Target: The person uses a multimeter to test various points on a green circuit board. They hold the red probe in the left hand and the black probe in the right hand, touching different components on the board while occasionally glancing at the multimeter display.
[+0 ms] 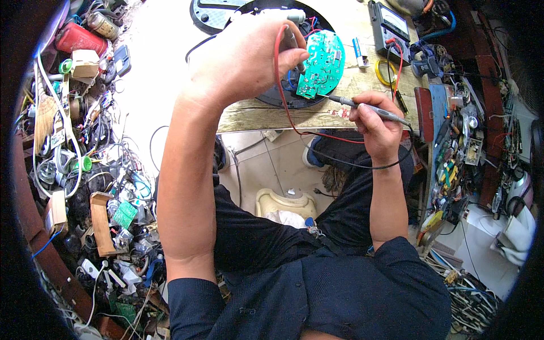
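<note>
Dark ribbed short-sleeved shirt (334,294), worn by the seated person; black trousers (255,232) beyond. Left hand (243,59): reaching over the worktable, grasping a grey test probe (290,37) on a red lead (281,85). Right hand (377,124): at the table's near edge, pinching a second grey probe (368,107) pen-fashion, its tip by the board's lower edge; contact too fine to confirm.

Green circuit board (323,65): cut disc, copper-traced, tilted over a round black plastic housing (289,101) close to the near edge. Rightward, a strip of plank surface separates housing from analog multimeter (391,28); within it, a small blue-and-white box (359,52) and a yellow tape roll (385,72), ring-shaped. Below the edge, legroom between the knees.

Worktable (243,116): weathered wood, grain visible, left part washed out by glare. Floor (255,164): pale square tiles; beige moulded stool (283,201). Left flank: tangled heap of cables and parts (113,226), straw brush (45,116), red canister (79,39). Right flank: crowded tool ledge (453,147).
</note>
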`<state>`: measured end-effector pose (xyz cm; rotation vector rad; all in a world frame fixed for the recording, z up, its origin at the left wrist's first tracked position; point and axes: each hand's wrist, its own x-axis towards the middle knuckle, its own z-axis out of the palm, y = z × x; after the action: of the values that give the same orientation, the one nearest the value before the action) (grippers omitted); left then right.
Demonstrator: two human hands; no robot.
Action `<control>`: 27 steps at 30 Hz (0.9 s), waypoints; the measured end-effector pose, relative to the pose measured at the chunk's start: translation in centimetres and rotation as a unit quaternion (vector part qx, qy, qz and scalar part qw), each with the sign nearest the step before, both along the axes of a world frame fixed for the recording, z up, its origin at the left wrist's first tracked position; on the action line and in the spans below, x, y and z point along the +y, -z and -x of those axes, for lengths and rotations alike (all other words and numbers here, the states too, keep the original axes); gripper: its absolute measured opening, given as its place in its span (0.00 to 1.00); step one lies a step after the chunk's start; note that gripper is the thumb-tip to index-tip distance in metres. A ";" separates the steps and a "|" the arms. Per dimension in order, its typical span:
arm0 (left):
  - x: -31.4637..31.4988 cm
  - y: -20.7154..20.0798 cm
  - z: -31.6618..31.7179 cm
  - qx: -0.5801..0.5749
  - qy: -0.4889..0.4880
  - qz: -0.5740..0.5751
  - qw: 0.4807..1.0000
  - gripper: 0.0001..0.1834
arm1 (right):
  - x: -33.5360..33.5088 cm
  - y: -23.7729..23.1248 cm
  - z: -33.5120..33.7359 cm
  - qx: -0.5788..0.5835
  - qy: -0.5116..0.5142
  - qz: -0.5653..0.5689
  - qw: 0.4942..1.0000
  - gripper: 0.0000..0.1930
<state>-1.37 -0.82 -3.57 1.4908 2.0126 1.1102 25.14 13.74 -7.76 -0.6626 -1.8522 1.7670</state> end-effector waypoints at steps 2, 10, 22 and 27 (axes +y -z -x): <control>0.0 0.0 0.0 0.005 -0.001 -0.002 1.000 0.13 | -0.2 -0.3 0.2 -0.020 -0.002 -0.005 1.000 0.10; 0.1 -0.1 0.0 -0.006 0.003 -0.003 1.000 0.13 | -0.4 -0.6 0.5 -0.044 -0.003 -0.039 0.998 0.10; 0.1 0.3 0.0 0.028 0.010 -0.054 0.998 0.12 | -0.7 -1.1 1.4 -0.073 -0.018 -0.120 0.990 0.10; 0.2 -0.1 0.0 0.039 0.012 -0.043 0.998 0.12 | -0.8 -1.1 1.4 -0.074 -0.007 -0.112 0.991 0.10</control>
<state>-1.37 -0.64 -3.51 1.6215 2.0155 1.1596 23.75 12.95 -6.70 -0.7092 -2.1200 1.5238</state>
